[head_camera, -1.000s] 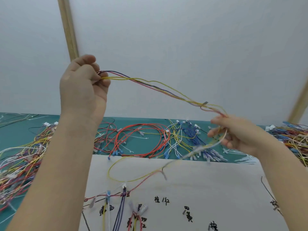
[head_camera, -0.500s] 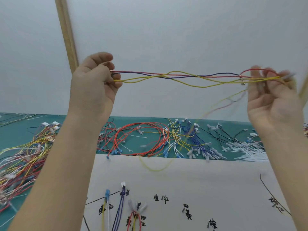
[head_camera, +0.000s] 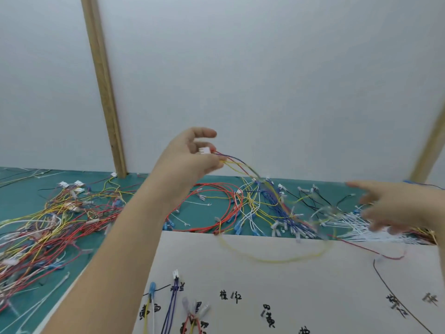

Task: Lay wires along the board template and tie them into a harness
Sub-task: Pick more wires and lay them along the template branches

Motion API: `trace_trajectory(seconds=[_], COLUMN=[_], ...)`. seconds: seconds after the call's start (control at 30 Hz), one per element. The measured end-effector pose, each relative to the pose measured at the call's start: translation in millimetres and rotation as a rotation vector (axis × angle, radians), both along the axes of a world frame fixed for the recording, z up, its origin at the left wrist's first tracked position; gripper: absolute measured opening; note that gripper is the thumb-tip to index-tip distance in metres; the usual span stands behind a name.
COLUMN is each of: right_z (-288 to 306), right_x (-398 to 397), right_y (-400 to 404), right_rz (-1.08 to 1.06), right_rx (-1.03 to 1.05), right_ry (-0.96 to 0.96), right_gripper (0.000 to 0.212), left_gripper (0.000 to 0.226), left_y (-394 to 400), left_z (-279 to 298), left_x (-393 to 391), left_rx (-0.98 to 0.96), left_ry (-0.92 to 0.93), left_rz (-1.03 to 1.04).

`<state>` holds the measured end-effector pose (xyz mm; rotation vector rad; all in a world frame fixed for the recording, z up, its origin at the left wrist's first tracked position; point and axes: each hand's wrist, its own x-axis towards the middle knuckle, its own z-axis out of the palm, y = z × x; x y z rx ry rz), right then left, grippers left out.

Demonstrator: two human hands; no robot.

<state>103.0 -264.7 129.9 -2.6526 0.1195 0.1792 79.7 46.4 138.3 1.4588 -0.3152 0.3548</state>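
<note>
My left hand (head_camera: 190, 156) is raised over the bench and pinches a small bundle of red, blue and yellow wires (head_camera: 243, 165) just behind its white connector (head_camera: 204, 150). The bundle droops away to the right, blurred, and a yellow loop (head_camera: 272, 257) and a red end (head_camera: 375, 251) trail onto the white board template (head_camera: 289, 285). My right hand (head_camera: 399, 206) is lower at the right, fingers spread and blurred, holding nothing, above a heap of white cable ties (head_camera: 356, 225). Short wires with terminals (head_camera: 173, 307) lie on the board's marked labels.
The green mat (head_camera: 29, 189) behind and left of the board carries tangled wire heaps (head_camera: 48, 225), a coil of red wire (head_camera: 207, 208) and blue and yellow wires (head_camera: 262, 206). A wooden post (head_camera: 106, 92) stands against the white wall; another (head_camera: 431, 145) leans at the right.
My right hand let go of the stretched bundle and dropped down to the right over the cable ties. The wires' free end fell onto the board. My left hand lowered slightly, the connector now showing.
</note>
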Motion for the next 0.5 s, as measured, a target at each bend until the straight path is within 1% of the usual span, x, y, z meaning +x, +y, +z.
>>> trace_trajectory(seconds=[0.03,0.07,0.1,0.13,0.17,0.2,0.3,0.37,0.43,0.5], right_z=[7,14,20,25,27,27,14,9,8,8], right_x=[-2,-3,-4,-10,-17,-24,-30,-30,-28,-26], right_y=[7,16,26,41,57,73,104,112,113,110], right_rz=[0.047,0.105,0.170,0.249,0.333,0.412,0.555,0.578,0.554,0.530], right_rx=[0.055,0.096,0.155,0.227,0.290,0.338,0.451,0.605,0.735,0.765], right_ry=[-0.127,-0.293,-0.442,-0.541,-0.589,-0.597,-0.506,-0.477,-0.480,-0.514], right_gripper=[0.048,0.034,0.026,0.023,0.021,0.017,0.010,0.007,0.004,0.010], left_gripper=[0.035,0.033,0.032,0.030,0.029,0.028,0.024,0.023,0.022,0.020], left_y=[-5,-10,-14,-19,-22,-25,-29,-28,-27,-27], left_z=[-2,-2,-3,-3,-3,-2,-2,-2,-1,-1], left_x=[0,-2,-3,-5,-6,-7,-9,-10,-11,-12], left_rx=[0.032,0.056,0.067,0.064,0.053,0.044,0.067,0.098,0.145,0.227], left_ry=[-0.002,-0.005,-0.006,-0.003,0.003,0.006,0.004,-0.003,-0.002,0.006], left_rz=[-0.053,-0.103,-0.146,-0.185,-0.219,-0.246,-0.283,-0.291,-0.292,-0.282])
